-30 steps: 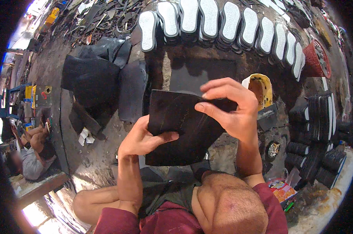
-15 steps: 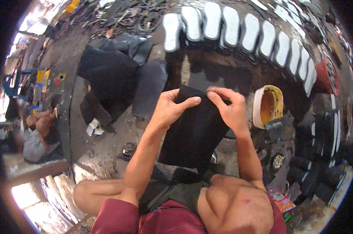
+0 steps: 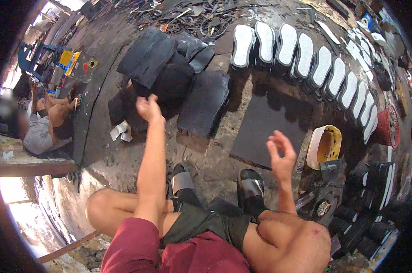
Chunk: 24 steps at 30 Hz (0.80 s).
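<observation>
Black sheets (image 3: 144,57) lie piled on the floor (image 3: 206,168), ahead and to the person's left; I count two broad ones overlapping, with a third sheet (image 3: 203,107) just to their right. One flat black slab (image 3: 253,132) lies farther right. Two hands are out: the left hand (image 3: 148,109) at the pile's near side, its grip loose and empty; the right hand (image 3: 282,157) before the slab, thumb and fingers parted around nothing. Ten stacks of white-topped soles (image 3: 286,44) curve along the far side. Two sandals (image 3: 182,181), one pale-and-yellow tub (image 3: 313,148) and one red basket (image 3: 382,129) make up the rest nearby, and another person (image 3: 37,134) sits at far left. The right hand covers part of the slab, and the left hand blocks a little of the pile. Whether the left fingers touch rubber, I can't quite tell. Dark soles (image 3: 374,189) at right blur into shadow.
</observation>
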Each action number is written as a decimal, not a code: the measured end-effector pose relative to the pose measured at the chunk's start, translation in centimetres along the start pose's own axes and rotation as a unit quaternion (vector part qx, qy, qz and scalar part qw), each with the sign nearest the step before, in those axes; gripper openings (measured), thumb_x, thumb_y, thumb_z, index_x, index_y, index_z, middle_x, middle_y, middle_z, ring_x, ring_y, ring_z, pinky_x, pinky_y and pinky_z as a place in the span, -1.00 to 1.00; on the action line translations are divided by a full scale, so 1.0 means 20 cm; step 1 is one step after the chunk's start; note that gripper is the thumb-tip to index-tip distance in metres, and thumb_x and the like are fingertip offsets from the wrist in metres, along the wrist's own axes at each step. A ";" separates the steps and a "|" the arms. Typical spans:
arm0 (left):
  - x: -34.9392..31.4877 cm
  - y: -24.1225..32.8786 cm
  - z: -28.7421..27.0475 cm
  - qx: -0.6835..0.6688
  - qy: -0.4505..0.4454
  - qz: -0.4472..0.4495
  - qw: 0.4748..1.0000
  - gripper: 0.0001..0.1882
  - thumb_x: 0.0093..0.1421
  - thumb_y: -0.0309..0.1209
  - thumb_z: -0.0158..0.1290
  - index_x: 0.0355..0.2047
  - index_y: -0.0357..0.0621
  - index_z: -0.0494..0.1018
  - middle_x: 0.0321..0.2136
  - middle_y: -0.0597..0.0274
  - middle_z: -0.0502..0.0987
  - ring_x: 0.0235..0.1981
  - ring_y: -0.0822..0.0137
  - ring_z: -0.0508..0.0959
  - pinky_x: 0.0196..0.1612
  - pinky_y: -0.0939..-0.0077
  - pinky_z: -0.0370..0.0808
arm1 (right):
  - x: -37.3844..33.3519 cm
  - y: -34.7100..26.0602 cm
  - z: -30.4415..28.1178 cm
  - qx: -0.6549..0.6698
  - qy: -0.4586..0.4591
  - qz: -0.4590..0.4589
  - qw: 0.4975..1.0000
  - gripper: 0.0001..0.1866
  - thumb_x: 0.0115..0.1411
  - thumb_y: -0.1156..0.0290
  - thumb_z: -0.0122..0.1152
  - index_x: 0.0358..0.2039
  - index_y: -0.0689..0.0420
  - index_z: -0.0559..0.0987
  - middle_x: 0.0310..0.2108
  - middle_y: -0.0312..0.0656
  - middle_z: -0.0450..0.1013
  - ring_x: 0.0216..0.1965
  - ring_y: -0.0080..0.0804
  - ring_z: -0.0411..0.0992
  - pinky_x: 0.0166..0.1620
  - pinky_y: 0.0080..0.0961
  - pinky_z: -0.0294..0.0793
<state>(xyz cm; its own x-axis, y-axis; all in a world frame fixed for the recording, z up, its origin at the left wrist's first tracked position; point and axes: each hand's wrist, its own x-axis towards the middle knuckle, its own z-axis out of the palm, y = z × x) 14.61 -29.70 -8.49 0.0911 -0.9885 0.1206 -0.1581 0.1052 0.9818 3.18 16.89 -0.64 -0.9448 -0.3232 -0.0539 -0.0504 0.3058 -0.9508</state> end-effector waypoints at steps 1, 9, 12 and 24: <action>-0.12 -0.15 -0.03 0.091 -0.116 -0.103 0.984 -0.80 -0.01 -0.45 0.31 -0.38 -0.21 0.57 -0.35 0.24 0.61 -0.32 0.26 0.54 -0.13 0.28 0.48 | -0.03 0.00 0.04 -0.001 -0.037 -0.006 0.999 -0.59 0.27 0.42 0.40 0.13 0.15 0.63 -0.09 -0.14 0.67 -0.06 -0.37 0.62 0.10 -0.36 0.55; -0.39 -0.46 -0.13 0.443 -0.323 -0.048 0.835 -0.39 0.05 -0.09 0.36 0.08 -0.15 0.62 0.13 -0.09 0.60 0.17 -0.06 0.58 0.25 0.15 0.47 | -0.10 -0.07 0.22 -0.112 -0.182 -0.058 0.975 -0.59 0.22 0.41 0.42 0.10 0.10 0.65 -0.09 -0.11 0.67 -0.09 -0.26 0.65 0.00 -0.35 0.58; -0.31 -0.23 -0.04 0.405 -0.353 -0.021 0.843 -0.58 -0.08 -0.14 0.40 -0.22 -0.07 0.72 -0.16 0.05 0.72 -0.11 -0.01 0.69 0.02 0.17 0.60 | -0.13 -0.12 0.27 -0.127 -0.202 -0.073 0.968 -0.59 0.24 0.40 0.41 0.11 0.10 0.64 -0.06 -0.10 0.66 -0.04 -0.27 0.64 0.03 -0.34 0.57; -1.60 0.64 0.04 0.097 -0.640 0.440 0.622 -0.85 0.02 -0.50 0.20 -0.36 0.00 0.57 -0.34 0.19 0.59 -0.17 0.09 0.58 -0.07 0.13 0.48 | 0.22 0.02 -0.17 0.254 0.126 0.184 0.941 -0.32 0.20 0.33 0.47 0.26 0.31 0.42 0.13 -0.06 0.50 0.11 -0.20 0.48 0.14 -0.21 0.52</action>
<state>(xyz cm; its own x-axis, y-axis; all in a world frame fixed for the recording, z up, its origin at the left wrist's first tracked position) 8.91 3.30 0.14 -0.9529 0.1527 0.2622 0.2800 0.7754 0.5661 -2.00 18.59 -0.27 -0.9179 -0.0360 -0.3951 0.3962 -0.1330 -0.9085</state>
